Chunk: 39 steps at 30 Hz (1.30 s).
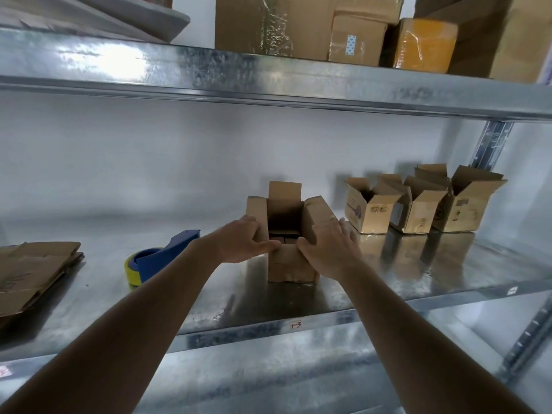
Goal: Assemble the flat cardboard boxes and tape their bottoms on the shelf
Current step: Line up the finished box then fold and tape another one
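- Two bare hands meet on a small cardboard box [294, 262] standing upright, top flaps raised, near the middle of the metal shelf [388, 282], a little back from its front edge.
- Left hand [242, 242] grasps the box's left side, thumb curled over the near rim and fingers wrapped at the left flap.
- Right hand [331, 248] grips the right side, thumb on the near rim, fingers spread along the right flap.
- Blue-and-yellow tape dispenser [158, 258] lies on the shelf just left of the left forearm, apart from the box.
- Stack of flat cardboard boxes [33, 270] rests at the shelf's left end.
- Three assembled open boxes [424, 204] stand in a row toward the shelf's back right corner, touching or nearly so; the view is too soft to say which.
- Sealed cartons [301, 25] sit on the upper shelf [209, 73].
- A handwritten label [295, 325] marks the front edge, its characters hard to read.
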### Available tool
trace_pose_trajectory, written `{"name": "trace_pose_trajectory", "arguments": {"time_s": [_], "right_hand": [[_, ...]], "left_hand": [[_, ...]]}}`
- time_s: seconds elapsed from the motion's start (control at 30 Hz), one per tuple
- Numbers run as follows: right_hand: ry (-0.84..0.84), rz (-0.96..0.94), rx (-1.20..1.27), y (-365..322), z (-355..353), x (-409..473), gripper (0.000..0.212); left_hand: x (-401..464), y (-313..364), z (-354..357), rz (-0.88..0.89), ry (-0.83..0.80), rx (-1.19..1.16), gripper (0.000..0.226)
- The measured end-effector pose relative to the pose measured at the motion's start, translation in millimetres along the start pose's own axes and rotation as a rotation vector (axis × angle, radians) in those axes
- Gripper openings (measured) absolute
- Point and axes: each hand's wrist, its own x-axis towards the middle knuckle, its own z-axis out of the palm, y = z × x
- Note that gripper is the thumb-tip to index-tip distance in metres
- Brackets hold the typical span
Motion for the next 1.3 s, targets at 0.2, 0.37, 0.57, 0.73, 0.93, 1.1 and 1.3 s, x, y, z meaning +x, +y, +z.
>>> {"name": "trace_pose_trajectory", "arguments": {"time_s": [0.2, 0.37, 0.57, 0.73, 0.93, 1.1, 1.3], "right_hand": [[0.042, 0.119, 0.196, -0.4, 7.4, -1.1, 0.050], [0.092, 0.209, 0.351, -3.2, 11.6, -2.8, 0.040], [0.196, 0.307, 0.468, -1.1, 12.0, 4.0, 0.017], [0.212, 0.328, 0.472, 13.0, 13.1, 21.2, 0.028], [0.173, 0.253, 0.431, 44.8, 14.0, 51.5, 0.035], [0.073, 0.046, 0.302, 66.5, 21.0, 86.0, 0.030], [0.064, -0.145, 0.233, 99.0, 27.7, 123.6, 0.038]], "left_hand": [[0.8, -9.5, 11.4, 0.114, -0.053, -0.030, 0.061], [6.1, -10.5, 16.2, 0.164, -0.086, -0.091, 0.046], [19.4, -16.4, 25.3, 0.212, -0.055, -0.151, 0.036], [38.8, -11.4, 31.9, 0.234, -0.040, -0.203, 0.021], [76.8, 4.0, 44.0, 0.193, -0.038, -0.203, 0.026], [116.7, 15.1, 53.9, 0.140, -0.035, -0.221, 0.024], [159.8, 30.0, 67.9, 0.086, -0.005, -0.231, 0.020]]}}
